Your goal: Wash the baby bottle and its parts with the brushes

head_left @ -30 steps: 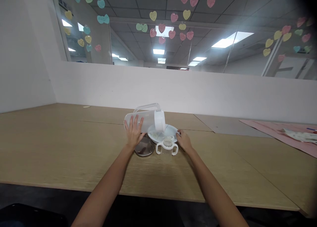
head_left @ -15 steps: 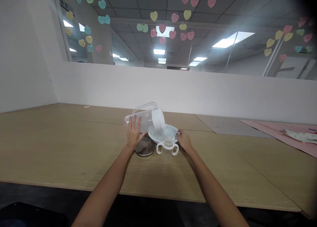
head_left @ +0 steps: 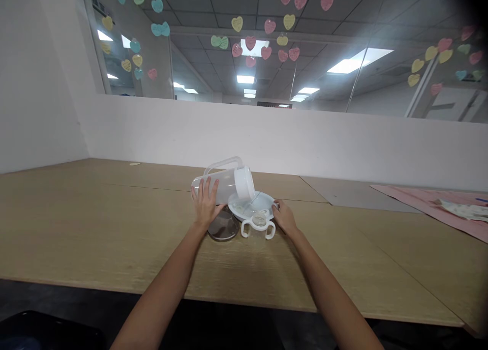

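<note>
A clear plastic pitcher (head_left: 227,181) with a white lid lies tilted on its side, handle upward, its lid end over a shallow white dish (head_left: 262,201). My left hand (head_left: 205,203) grips the pitcher's near side with fingers spread across the wall. At the dish's right edge, my right hand (head_left: 283,216) pinches the rim. In front of the dish stands a small clear cup (head_left: 259,220) with two white handles. A dark round lid-like disc (head_left: 223,229) lies on the table below the pitcher, partly covered by my left hand.
The wooden table (head_left: 114,228) runs back to a white wall under a window with heart-shaped notes. A grey sheet and a pink mat (head_left: 415,196) with a pale item on it lie at the right. A small flat piece (head_left: 134,164) is at the back left.
</note>
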`<state>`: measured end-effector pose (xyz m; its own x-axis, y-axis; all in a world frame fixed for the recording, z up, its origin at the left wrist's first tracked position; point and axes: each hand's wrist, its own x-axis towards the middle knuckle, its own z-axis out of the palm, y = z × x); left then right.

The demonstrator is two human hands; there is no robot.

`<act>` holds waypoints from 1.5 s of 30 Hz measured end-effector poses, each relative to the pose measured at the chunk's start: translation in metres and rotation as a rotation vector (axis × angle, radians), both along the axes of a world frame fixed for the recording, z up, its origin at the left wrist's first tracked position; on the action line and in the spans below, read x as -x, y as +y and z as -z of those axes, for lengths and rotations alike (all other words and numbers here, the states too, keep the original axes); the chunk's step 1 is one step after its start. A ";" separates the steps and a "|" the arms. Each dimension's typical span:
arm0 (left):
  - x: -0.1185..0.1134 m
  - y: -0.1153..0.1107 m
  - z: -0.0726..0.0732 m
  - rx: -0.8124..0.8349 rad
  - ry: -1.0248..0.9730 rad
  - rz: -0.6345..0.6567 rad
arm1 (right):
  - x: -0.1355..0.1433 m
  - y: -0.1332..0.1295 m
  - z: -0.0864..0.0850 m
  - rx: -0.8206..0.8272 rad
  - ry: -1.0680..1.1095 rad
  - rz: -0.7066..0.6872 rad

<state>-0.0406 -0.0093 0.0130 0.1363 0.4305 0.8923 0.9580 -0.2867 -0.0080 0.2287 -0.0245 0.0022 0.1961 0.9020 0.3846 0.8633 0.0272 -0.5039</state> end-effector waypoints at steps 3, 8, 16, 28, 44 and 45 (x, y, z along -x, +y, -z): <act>0.000 0.001 0.000 -0.009 0.000 0.012 | 0.001 -0.001 -0.001 0.008 0.001 0.005; 0.000 0.000 0.000 -0.009 -0.006 0.014 | 0.001 0.000 -0.001 0.014 0.004 0.003; 0.000 0.000 -0.001 -0.010 0.002 0.014 | 0.001 0.000 0.000 -0.003 0.012 0.000; 0.002 0.004 0.005 -0.041 -0.185 0.002 | -0.001 0.003 0.002 0.002 0.003 -0.002; 0.015 0.011 0.008 -0.186 -0.024 0.338 | 0.000 0.002 0.000 0.019 0.001 0.005; 0.014 0.011 0.008 -0.181 -0.027 0.330 | 0.000 0.001 0.000 0.017 0.001 0.006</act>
